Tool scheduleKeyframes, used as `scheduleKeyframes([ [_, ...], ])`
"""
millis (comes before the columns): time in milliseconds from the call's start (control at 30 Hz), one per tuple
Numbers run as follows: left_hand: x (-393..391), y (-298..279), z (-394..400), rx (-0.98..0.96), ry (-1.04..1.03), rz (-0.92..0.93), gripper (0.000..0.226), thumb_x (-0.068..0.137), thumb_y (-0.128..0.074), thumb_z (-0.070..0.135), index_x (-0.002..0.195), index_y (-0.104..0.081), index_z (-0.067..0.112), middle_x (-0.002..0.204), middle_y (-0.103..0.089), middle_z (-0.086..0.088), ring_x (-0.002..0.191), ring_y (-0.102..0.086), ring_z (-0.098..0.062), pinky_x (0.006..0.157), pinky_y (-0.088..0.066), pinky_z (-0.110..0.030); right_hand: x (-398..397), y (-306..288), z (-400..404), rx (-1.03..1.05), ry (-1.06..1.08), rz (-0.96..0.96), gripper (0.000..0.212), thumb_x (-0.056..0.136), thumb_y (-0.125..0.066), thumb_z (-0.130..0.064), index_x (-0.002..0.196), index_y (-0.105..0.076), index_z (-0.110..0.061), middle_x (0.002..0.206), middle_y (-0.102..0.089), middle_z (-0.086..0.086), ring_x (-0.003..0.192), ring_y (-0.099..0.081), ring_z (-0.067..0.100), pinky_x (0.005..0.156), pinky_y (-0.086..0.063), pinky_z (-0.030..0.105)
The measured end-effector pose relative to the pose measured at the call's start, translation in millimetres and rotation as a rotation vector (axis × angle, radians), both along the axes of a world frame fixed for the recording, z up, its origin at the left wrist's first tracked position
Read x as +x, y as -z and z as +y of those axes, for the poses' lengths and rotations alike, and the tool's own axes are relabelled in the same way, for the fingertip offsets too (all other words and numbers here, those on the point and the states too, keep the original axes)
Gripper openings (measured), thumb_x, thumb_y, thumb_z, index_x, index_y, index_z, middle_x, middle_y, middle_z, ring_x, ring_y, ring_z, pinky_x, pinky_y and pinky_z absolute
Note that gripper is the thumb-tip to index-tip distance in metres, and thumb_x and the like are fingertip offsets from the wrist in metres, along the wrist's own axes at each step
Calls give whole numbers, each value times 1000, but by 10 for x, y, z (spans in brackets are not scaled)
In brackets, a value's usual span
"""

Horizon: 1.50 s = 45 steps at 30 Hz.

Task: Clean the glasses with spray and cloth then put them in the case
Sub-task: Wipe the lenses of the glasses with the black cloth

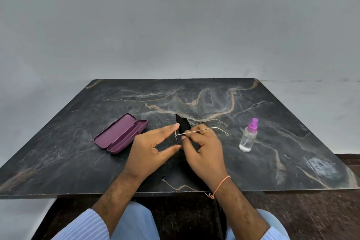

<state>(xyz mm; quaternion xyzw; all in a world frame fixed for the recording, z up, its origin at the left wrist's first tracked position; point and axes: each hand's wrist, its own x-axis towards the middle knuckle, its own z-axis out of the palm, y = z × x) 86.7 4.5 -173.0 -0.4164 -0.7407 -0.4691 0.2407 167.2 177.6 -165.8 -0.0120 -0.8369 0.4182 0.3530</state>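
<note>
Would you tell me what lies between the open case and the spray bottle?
In the head view, both hands hold the glasses and black cloth.

Open purple hard glasses case blocks left-centre of dark marbled stone table; clear spray bottle with pink cap stands right. Bare table between them and behind, far half free, near corners free.

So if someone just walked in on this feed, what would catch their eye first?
Probably the two hands at the middle of the dark marble table: the left hand pinches the thin-framed glasses while the right hand works a black cloth on them. Next, the open purple case lying to the left, and the clear spray bottle with its purple top standing to the right.
</note>
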Motion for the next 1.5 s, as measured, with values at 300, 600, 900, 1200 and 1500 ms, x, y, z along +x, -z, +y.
scheduleKeyframes([
  [300,-17,3,-15,23,-5,10,65,79,-99,14,140,-76,7,137,-77,3,129,-73,-2,110,-59,-23,56,-25,-18,-94,-103,64,16,93,-74,-11,84,-85,-18,84,-67,-15,94,-67,13,80,-52,29],
  [600,-5,-4,-16,40,35,-37,64,82,-98,18,141,-74,10,139,-75,8,130,-74,-2,111,-59,-26,61,-53,0,-92,-162,81,18,96,-73,-12,82,-84,-17,79,-61,-16,84,-65,14,77,-48,26],
  [900,17,-41,-9,63,46,-71,64,79,-95,27,138,-77,10,137,-76,9,127,-76,-3,110,-59,-23,-17,-12,15,-126,-112,2,24,99,-70,-9,77,-81,-12,88,-72,-2,89,-70,18,77,-56,42],
  [1200,5,-21,6,97,38,-68,64,76,-95,24,134,-76,6,131,-79,1,123,-77,-3,106,-61,-22,56,0,-9,-197,-124,126,17,84,-70,-16,83,-87,-12,81,-72,-7,83,-69,16,73,-51,28],
  [1500,11,-40,9,122,37,-86,63,75,-96,20,133,-78,5,131,-78,8,123,-77,-2,106,-61,-22,46,-1,-7,-204,-132,112,20,85,-69,-20,86,-88,-14,84,-73,-12,86,-72,13,76,-51,20],
])
